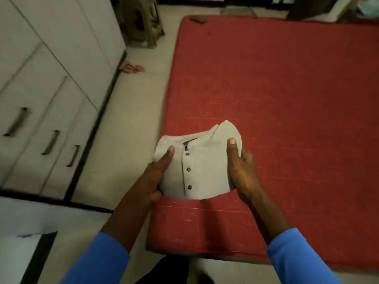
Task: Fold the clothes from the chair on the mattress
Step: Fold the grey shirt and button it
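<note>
As both hands carry it, shirt (205,167): a pale shirt folded into a small packet, 3 buttons (188,169) facing up, over the near left corner of the red mattress (287,99); if it touches the cover, I cannot tell.
Left hand (151,179): it grips the left edge, thumb flat on top, fingers hidden under the cloth.
Right hand (244,173): it grips the right edge in the same way, thumb on top.
Loose flap (227,130): 1 fold of cloth stands out at the far right corner.
Risk: I think this flap can open when the thumbs let go, and the packet loses its shape.
Risk of place: so near the mattress edge, a careless put-down may let it slide to the floor (131,119).
</note>
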Motion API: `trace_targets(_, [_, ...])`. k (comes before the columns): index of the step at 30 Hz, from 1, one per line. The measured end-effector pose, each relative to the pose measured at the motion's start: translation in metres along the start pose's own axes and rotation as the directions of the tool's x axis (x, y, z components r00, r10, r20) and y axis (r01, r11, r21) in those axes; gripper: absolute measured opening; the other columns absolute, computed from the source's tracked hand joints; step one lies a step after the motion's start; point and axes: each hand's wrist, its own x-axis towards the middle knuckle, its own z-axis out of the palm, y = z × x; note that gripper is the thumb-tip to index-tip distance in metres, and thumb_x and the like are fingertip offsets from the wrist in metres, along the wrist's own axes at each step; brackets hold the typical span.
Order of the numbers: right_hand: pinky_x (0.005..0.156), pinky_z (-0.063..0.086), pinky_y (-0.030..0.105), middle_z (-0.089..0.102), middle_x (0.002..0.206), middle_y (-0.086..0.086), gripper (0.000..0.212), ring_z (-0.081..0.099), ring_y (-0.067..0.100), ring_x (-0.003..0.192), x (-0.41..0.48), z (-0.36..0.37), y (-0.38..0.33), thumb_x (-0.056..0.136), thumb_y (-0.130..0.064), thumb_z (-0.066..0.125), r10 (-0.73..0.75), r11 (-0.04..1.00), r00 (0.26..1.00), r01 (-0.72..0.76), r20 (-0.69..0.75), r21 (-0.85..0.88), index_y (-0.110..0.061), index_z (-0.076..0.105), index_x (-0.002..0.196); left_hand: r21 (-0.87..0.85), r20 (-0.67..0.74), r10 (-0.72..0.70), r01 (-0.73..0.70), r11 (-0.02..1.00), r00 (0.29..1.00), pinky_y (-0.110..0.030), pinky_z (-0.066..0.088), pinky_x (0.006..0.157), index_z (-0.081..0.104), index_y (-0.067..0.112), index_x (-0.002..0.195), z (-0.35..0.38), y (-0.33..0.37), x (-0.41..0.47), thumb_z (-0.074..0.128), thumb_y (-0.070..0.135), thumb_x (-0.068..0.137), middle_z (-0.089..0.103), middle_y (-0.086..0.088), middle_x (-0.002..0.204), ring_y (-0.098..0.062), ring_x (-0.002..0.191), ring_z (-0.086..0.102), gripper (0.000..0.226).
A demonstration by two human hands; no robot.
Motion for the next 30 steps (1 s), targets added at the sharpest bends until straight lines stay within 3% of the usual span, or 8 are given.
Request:
trace_targets(2, [0.072, 0.059, 0.039, 0.077, 0.084, -0.002, 0.045, 0.074, 0.014, 0.082, -0.036, 0.015, -0.037, 0.107, -0.049, 0.046, -0.097, 0.995, 0.991, 0.097, 0.088, 0.005, -0.018, 0.073, 0.089, 0.002, -0.119, 0.186, -0.187, 0.982, 0.975, -0.049, 0.052, 0.106, 0.069, 0.017, 0.132, -0.019, 0.024, -0.070, 0.085, 0.054, 0.075, 0.075, -0.007, 0.124, -0.027, 0.117, 0.070, 0.069])
trace_targets(7, [0.095, 0.059, 0.045, 0.077, 0.116, -0.006, 0.034, 0.073, 0.013, 0.108, -0.100, 0.065, -0.097, 0.104, -0.045, 0.057, -0.297, 0.951, 0.918, 0.258, 0.263, 0.171, -0.022, 0.070, 0.124, 0.028, -0.249, 0.452, -0.460, 0.887, 0.857, -0.047, 0.051, 0.106, 0.067, 0.017, 0.134, -0.059, 0.057, -0.206, 0.079, 0.043, 0.085, 0.073, -0.008, 0.127, -0.025, 0.118, 0.070, 0.057])
trace_targets(12, [0.083, 0.061, 0.042, 0.077, 0.102, -0.002, 0.023, 0.074, 0.020, 0.096, -0.197, 0.151, -0.150, 0.097, -0.043, 0.069, -0.411, 0.911, 0.793, 0.347, 0.449, 0.222, -0.023, 0.067, 0.108, 0.020, -0.499, 0.520, -0.590, 0.807, 0.693, -0.050, 0.052, 0.105, 0.070, 0.019, 0.128, -0.135, 0.047, -0.349, 0.073, 0.038, 0.090, 0.076, -0.007, 0.120, -0.026, 0.112, 0.073, 0.043])
trace_targets(17, [0.070, 0.061, 0.033, 0.076, 0.091, -0.001, 0.021, 0.074, 0.016, 0.082, -0.311, 0.252, -0.196, 0.090, -0.037, 0.079, -0.480, 0.876, 0.654, 0.398, 0.585, 0.273, -0.020, 0.069, 0.099, 0.027, -0.757, 0.479, -0.712, 0.702, 0.444, -0.050, 0.056, 0.099, 0.070, 0.016, 0.127, -0.220, 0.023, -0.459, 0.073, 0.036, 0.092, 0.078, -0.007, 0.115, -0.025, 0.106, 0.075, 0.040])
trace_targets(20, [0.071, 0.063, 0.038, 0.078, 0.087, -0.004, 0.017, 0.076, 0.014, 0.078, -0.382, 0.315, -0.217, 0.092, -0.039, 0.076, -0.453, 0.884, 0.507, 0.362, 0.733, 0.296, -0.023, 0.072, 0.096, 0.034, -0.845, 0.427, -0.765, 0.643, 0.322, -0.052, 0.056, 0.098, 0.071, 0.019, 0.125, -0.274, 0.010, -0.524, 0.073, 0.036, 0.094, 0.078, -0.006, 0.115, -0.026, 0.107, 0.075, 0.036])
trace_targets(22, [0.061, 0.063, 0.035, 0.079, 0.083, -0.006, 0.014, 0.075, 0.011, 0.071, -0.430, 0.356, -0.225, 0.094, -0.037, 0.074, -0.367, 0.914, 0.353, 0.307, 0.860, 0.264, -0.023, 0.073, 0.097, 0.051, -0.880, 0.405, -0.799, 0.599, 0.247, -0.052, 0.057, 0.097, 0.071, 0.020, 0.125, -0.313, -0.001, -0.569, 0.073, 0.036, 0.093, 0.078, -0.007, 0.115, -0.028, 0.108, 0.074, 0.036])
trace_targets(26, [0.072, 0.063, 0.036, 0.080, 0.105, 0.006, 0.029, 0.078, 0.023, 0.094, -0.527, 0.444, -0.226, 0.091, -0.023, 0.076, -0.232, 0.957, 0.021, 0.184, 0.973, 0.224, -0.014, 0.072, 0.118, 0.095, -0.912, 0.385, -0.841, 0.532, 0.141, -0.051, 0.056, 0.099, 0.069, 0.020, 0.128, -0.397, -0.030, -0.657, 0.070, 0.037, 0.094, 0.076, -0.008, 0.118, -0.028, 0.109, 0.074, 0.038])
trace_targets(30, [0.085, 0.061, 0.038, 0.079, 0.110, 0.001, 0.029, 0.075, 0.024, 0.104, -0.617, 0.528, -0.214, 0.095, -0.020, 0.071, -0.240, 0.954, -0.106, 0.158, 0.965, 0.255, -0.021, 0.068, 0.124, 0.143, -0.921, 0.382, -0.855, 0.499, 0.070, -0.059, 0.047, 0.109, 0.065, 0.020, 0.136, -0.466, -0.057, -0.730, 0.067, 0.036, 0.096, 0.072, -0.010, 0.129, -0.031, 0.120, 0.069, 0.043])
